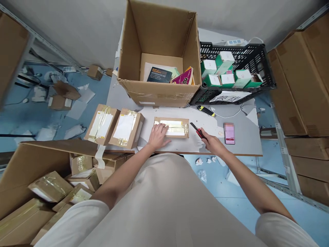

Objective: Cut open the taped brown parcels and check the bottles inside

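Note:
A small taped cardboard box (184, 127) with a white label lies flat near the table's front edge. My left hand (157, 136) rests on its left end, fingers stretched out over the label and the thumb apart. To the right of the box, my right hand (211, 141) is closed around a red and black utility knife (198, 131). Its blade points up and left, close to the box's right end but apart from it. Two more taped boxes, one (128, 127) nearer my left hand and another (102, 124) beyond it, stand at the table's left edge.
A large open carton (156, 94) with several books stands at the back. Beside it is a black crate (269, 80) of green-and-white boxes. A yellow-black cutter (206, 110) and a phone (229, 133) lie on the table (244, 145). Lower left, a big carton (51, 146) holds several parcels.

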### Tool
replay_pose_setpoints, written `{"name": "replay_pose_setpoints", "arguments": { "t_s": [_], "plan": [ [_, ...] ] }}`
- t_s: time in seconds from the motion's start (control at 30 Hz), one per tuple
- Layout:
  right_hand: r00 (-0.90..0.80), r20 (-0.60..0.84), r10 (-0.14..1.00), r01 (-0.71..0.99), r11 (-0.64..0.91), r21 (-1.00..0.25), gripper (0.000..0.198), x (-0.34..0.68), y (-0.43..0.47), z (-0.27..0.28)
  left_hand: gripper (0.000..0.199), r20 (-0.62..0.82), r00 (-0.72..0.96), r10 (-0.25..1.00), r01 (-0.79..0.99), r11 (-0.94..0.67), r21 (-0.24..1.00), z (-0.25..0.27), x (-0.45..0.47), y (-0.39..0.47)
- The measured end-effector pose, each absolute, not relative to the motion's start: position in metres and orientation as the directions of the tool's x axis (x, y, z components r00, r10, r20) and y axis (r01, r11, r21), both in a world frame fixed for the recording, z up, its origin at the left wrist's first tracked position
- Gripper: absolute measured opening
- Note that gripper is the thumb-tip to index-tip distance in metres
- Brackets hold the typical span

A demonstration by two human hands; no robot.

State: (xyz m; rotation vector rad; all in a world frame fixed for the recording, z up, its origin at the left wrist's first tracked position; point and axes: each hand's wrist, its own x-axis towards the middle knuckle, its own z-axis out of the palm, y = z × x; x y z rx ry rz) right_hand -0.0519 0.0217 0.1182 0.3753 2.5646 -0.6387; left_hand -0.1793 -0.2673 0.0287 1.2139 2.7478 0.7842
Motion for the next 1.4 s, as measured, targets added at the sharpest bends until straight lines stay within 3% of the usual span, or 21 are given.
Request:
{"name": "replay_pose_setpoints", "arguments": {
  "t_s": [0.1,0.17,0.27,0.4,0.5,0.9,1.23,1.33,1.4],
  "plan": [
    [-0.793,-0.574,0.202,0.522,0.711,-0.471,0.062,-0.049,0.003,0.107,0.118,0.123,-0.69,0.713,0.678,0.577,0.456,0.034,-0.197,-0.249],
    [-0.778,-0.591,0.214,0.563,0.655,-0.504,0.061,-0.049,-0.006,0.102,0.127,0.04,-0.682,0.73,0.673,0.606,0.425,0.034,-0.205,-0.24],
    [-0.782,-0.578,0.234,0.547,0.703,-0.455,0.059,-0.052,-0.016,0.101,0.126,-0.084,-0.683,0.726,0.666,0.665,0.338,0.037,-0.209,-0.236],
    [-0.798,-0.528,0.289,0.442,0.878,-0.186,0.06,-0.061,-0.036,0.109,0.118,-0.107,-0.695,0.711,0.666,0.692,0.277,0.043,-0.205,-0.237],
    [-0.75,-0.563,0.347,0.438,0.898,-0.031,0.062,-0.071,-0.055,0.118,0.112,-0.088,-0.707,0.702,0.66,0.699,0.277,0.046,-0.204,-0.237],
    [-0.639,-0.674,0.371,0.429,0.899,0.088,0.071,-0.064,-0.079,0.137,0.111,-0.071,-0.717,0.693,0.646,0.699,0.306,0.043,-0.204,-0.237],
    [-0.656,-0.668,0.352,0.475,0.88,-0.002,0.06,-0.036,-0.085,0.128,0.11,-0.09,-0.713,0.696,0.656,0.707,0.264,0.042,-0.205,-0.237],
    [-0.71,-0.589,0.386,0.512,0.857,-0.057,0.059,-0.02,-0.081,0.133,0.109,-0.103,-0.714,0.693,0.654,0.712,0.255,0.043,-0.205,-0.236],
    [-0.765,-0.483,0.426,0.56,0.81,-0.175,0.059,-0.012,-0.076,0.134,0.11,-0.11,-0.733,0.671,0.633,0.733,0.249,0.045,-0.203,-0.233]
  ]
}}
